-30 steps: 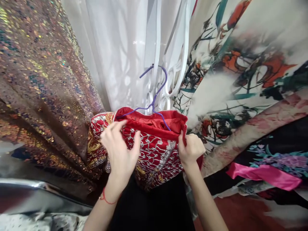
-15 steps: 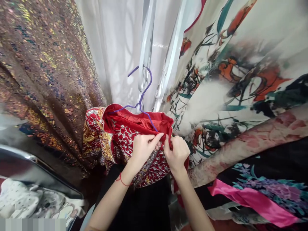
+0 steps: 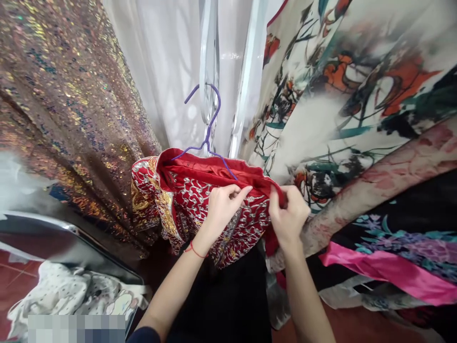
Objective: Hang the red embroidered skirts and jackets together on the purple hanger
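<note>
Forearms angle upward: the left hand (image 3: 225, 206) lies thumb-out along the front edge, whether its grip is closed unclear; the right hand (image 3: 288, 212), curled, has its grip clamped on the red embroidered garment (image 3: 194, 197), centrally below a purple hanger's (image 3: 208, 128) hook.

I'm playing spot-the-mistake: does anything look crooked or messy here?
Yes, a little. The purple hanger in the red garment looks tilted: its right end sits lower in the picture than its left. Also, the spotted white cloth at lower left lies crumpled in a heap. I can't see any spill or tear.
</note>
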`<state>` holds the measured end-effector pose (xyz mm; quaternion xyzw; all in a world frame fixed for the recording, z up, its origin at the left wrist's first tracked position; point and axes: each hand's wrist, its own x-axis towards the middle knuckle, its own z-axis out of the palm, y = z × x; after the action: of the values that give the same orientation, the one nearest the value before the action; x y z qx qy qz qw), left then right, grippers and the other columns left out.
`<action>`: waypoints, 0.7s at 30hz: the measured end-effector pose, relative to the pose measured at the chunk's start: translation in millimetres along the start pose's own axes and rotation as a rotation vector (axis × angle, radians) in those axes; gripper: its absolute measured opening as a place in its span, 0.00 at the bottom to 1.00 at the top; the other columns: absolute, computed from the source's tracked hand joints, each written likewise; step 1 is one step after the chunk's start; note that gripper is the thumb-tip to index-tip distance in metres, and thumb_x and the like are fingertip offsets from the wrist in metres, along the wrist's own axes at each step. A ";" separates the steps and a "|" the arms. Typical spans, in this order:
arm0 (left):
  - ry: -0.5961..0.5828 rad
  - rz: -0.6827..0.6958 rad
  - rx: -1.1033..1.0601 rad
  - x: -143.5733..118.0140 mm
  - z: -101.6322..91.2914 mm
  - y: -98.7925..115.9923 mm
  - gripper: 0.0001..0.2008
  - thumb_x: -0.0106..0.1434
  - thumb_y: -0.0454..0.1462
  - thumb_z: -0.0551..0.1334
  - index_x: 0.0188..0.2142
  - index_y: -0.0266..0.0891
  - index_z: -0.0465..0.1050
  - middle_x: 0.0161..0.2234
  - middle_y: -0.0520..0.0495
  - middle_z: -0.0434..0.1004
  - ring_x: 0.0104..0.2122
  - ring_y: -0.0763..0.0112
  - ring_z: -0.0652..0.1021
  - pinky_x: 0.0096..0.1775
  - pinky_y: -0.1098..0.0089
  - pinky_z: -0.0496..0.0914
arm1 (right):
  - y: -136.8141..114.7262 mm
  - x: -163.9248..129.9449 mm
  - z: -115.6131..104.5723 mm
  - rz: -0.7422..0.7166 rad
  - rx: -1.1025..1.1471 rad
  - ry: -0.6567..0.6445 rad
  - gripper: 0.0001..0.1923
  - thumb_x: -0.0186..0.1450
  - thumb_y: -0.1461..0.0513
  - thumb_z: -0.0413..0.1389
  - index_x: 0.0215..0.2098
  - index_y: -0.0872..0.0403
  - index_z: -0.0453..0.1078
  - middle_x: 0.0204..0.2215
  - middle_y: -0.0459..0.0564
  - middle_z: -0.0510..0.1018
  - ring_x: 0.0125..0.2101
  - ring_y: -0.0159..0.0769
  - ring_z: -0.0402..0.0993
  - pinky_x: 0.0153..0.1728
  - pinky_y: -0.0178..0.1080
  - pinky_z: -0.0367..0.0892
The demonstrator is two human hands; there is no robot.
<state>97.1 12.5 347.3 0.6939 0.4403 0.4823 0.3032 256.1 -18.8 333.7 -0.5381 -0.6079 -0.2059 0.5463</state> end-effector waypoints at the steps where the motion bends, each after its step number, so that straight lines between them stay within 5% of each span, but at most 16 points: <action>1: 0.003 0.018 0.007 0.4 0.7 -0.4 0.22 0.66 0.51 0.62 0.21 0.40 0.72 0.21 0.51 0.78 0.23 0.71 0.77 0.33 0.70 0.69 | 0.4 4.9 -8.4 0.021 -0.008 0.013 0.10 0.68 0.63 0.53 0.28 0.51 0.63 0.22 0.44 0.68 0.22 0.31 0.63 0.27 0.36 0.59; 7: 0.083 0.079 0.069 8.7 8.2 -2.3 0.24 0.68 0.50 0.59 0.21 0.40 0.71 0.21 0.51 0.77 0.22 0.73 0.74 0.31 0.71 0.64 | -21.3 24.3 -60.9 0.097 -0.134 0.209 0.07 0.65 0.63 0.53 0.28 0.50 0.64 0.22 0.44 0.68 0.21 0.32 0.63 0.26 0.38 0.61; 12: 0.099 0.040 0.133 20.2 10.8 -3.3 0.19 0.69 0.44 0.58 0.22 0.39 0.71 0.24 0.49 0.78 0.22 0.73 0.70 0.31 0.69 0.61 | -39.6 1.0 -71.6 0.107 -0.151 0.265 0.08 0.65 0.63 0.55 0.28 0.49 0.62 0.23 0.45 0.68 0.24 0.34 0.66 0.28 0.38 0.64; 16: 0.065 0.060 -0.076 6.0 9.9 -7.7 0.19 0.70 0.45 0.55 0.26 0.39 0.72 0.25 0.49 0.77 0.24 0.72 0.72 0.33 0.70 0.64 | -28.2 -37.4 -48.2 0.032 -0.146 0.048 0.07 0.66 0.65 0.53 0.30 0.50 0.62 0.23 0.43 0.69 0.22 0.31 0.67 0.26 0.34 0.62; 19: -0.059 0.095 -0.320 -23.6 4.8 -16.1 0.20 0.71 0.49 0.52 0.37 0.39 0.76 0.33 0.46 0.80 0.33 0.68 0.77 0.38 0.69 0.70 | -26.6 -63.1 -23.3 -0.091 -0.166 -0.193 0.08 0.68 0.66 0.50 0.31 0.51 0.63 0.23 0.44 0.71 0.22 0.32 0.69 0.25 0.34 0.63; 21: -0.101 0.097 -0.360 -43.4 0.6 -22.1 0.20 0.67 0.52 0.58 0.44 0.39 0.75 0.40 0.43 0.81 0.40 0.63 0.79 0.45 0.65 0.72 | -34.8 -71.2 -14.6 -0.162 -0.182 -0.272 0.10 0.70 0.67 0.47 0.30 0.51 0.63 0.23 0.45 0.71 0.22 0.33 0.69 0.24 0.35 0.62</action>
<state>84.3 -17.2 311.0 0.6722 0.2970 0.5319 0.4207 219.4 -73.3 287.0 -0.5574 -0.6963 -0.2289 0.3899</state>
